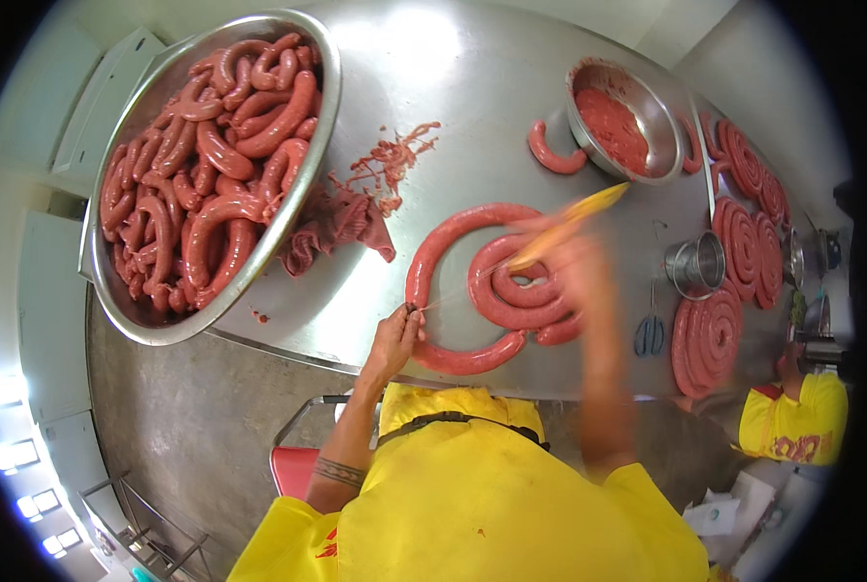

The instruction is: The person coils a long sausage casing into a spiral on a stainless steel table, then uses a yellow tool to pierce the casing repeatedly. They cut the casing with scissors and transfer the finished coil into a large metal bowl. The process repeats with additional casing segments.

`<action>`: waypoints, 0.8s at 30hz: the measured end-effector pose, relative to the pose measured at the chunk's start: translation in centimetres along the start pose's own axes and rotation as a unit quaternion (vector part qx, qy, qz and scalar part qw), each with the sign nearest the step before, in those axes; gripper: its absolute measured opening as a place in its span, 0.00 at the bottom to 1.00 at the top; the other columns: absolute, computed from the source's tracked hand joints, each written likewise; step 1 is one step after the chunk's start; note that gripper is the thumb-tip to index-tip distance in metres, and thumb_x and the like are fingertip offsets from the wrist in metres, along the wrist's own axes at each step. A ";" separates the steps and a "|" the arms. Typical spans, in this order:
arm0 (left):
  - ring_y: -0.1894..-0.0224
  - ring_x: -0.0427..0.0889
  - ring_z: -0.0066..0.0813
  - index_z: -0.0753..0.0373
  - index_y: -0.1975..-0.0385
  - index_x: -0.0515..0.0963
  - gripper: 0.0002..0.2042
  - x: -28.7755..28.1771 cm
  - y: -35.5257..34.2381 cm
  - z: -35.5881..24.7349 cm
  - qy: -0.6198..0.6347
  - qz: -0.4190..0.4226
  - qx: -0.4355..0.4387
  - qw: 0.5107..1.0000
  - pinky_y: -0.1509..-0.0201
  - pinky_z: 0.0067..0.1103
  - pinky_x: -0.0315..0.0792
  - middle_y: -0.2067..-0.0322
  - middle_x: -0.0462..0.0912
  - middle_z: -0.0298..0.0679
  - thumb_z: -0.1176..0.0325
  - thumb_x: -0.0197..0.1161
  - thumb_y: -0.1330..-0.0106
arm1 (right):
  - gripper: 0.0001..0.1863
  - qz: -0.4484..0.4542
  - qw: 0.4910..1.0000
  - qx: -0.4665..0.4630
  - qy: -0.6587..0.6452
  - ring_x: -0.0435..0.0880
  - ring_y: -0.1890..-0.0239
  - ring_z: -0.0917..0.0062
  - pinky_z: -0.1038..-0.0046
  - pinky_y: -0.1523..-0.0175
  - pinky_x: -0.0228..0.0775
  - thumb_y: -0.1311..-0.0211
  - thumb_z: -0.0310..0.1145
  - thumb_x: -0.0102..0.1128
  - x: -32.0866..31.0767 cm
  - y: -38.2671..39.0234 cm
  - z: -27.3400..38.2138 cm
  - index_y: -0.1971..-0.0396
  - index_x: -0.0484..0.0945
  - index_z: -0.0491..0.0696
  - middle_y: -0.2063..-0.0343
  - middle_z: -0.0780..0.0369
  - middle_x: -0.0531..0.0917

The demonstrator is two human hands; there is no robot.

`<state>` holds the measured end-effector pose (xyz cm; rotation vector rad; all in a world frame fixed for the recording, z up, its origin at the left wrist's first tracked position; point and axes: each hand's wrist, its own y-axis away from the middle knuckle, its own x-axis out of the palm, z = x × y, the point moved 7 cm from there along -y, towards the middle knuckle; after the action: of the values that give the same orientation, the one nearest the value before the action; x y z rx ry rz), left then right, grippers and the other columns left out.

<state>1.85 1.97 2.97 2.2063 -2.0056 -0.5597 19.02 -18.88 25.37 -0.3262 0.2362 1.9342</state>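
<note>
- Left hand (392,339): fingers closed in a pinch on the sausage (491,303) at the left side of its outer loop, where the string (467,287) also meets the fingertips.
- Right hand (581,276): raised over the right side of the same sausage and grasping a slender yellow implement (593,206); motion blur hides the individual fingers.
- Sausage: laid flat on the metal table (424,107) directly before the person, arranged as a tight inner spiral within a wider, open outer loop.
- String: a thin, pale line slanting upward from the left hand toward the yellow implement, crossing above the spiral.
- Upper left: a large metal basin (328,116) heaped with curved sausage links (225,150); just beside it, a crumpled reddish cloth (341,233) and, next to that, stringy scraps (390,165).
- Upper right: a metal bowl (661,155) containing red ground meat (610,126); a short curved sausage piece (553,153) lies beside its left wall.
- Right: dark-handled scissors (650,335) and a small metal pail (697,265), both near a finished-looking coil (707,339); further coils (739,242) lie beyond.
- Lower right margin: another person (797,417) in yellow, partly visible beside the table.
</note>
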 end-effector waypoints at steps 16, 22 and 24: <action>0.63 0.83 0.22 0.63 0.57 0.69 0.12 5.2 2.2 4.0 -0.029 0.176 0.015 0.984 0.61 0.27 0.80 0.53 0.84 0.42 0.59 0.45 0.19 | 0.23 -0.167 0.951 0.258 -0.031 0.76 0.63 0.78 0.73 0.57 0.72 0.25 0.46 0.54 -9.4 15.2 -29.4 0.39 0.69 0.49 0.58 0.63 0.76; 0.40 0.76 0.40 0.64 0.43 0.67 0.15 11.9 8.4 5.6 0.451 0.145 -0.389 0.790 0.36 0.39 0.73 0.45 0.77 0.45 0.64 0.52 0.24 | 0.26 -0.128 0.983 0.064 0.111 0.75 0.43 0.51 0.57 0.37 0.65 0.33 0.39 0.61 -6.7 3.0 -28.2 0.41 0.68 0.39 0.48 0.45 0.77; 0.42 0.78 0.43 0.64 0.44 0.65 0.13 16.4 7.9 3.6 0.518 0.089 -0.381 0.760 0.35 0.44 0.72 0.43 0.76 0.47 0.65 0.47 0.21 | 0.27 -0.096 0.988 0.011 0.123 0.75 0.42 0.49 0.56 0.36 0.65 0.34 0.38 0.62 -4.5 -2.3 -25.4 0.41 0.68 0.39 0.48 0.44 0.77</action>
<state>-5.77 -14.42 -1.07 1.2778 -1.0529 -0.0236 25.70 -29.88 2.94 -0.5545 0.3751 1.6990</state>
